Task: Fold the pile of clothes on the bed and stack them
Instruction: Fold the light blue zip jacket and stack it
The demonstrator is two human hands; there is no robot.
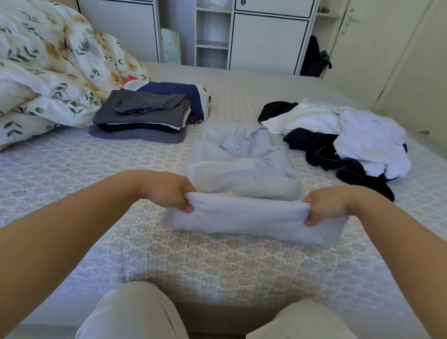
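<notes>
A pale blue zip-up garment (243,165) lies spread on the bed (159,257) in front of me, collar at the far end. Its near hem is lifted off the sheet. My left hand (171,192) grips the hem's left corner and my right hand (325,205) grips its right corner, thumbs underneath. A stack of folded grey and dark clothes (144,117) sits at the middle left, with a folded navy piece (187,96) behind it. An unfolded pile of white and black clothes (349,140) lies to the right.
A crumpled floral duvet (40,61) fills the bed's left side. White wardrobes (267,41) stand behind the bed, and a door (368,47) at the right. My knees (223,324) press against the bed's near edge.
</notes>
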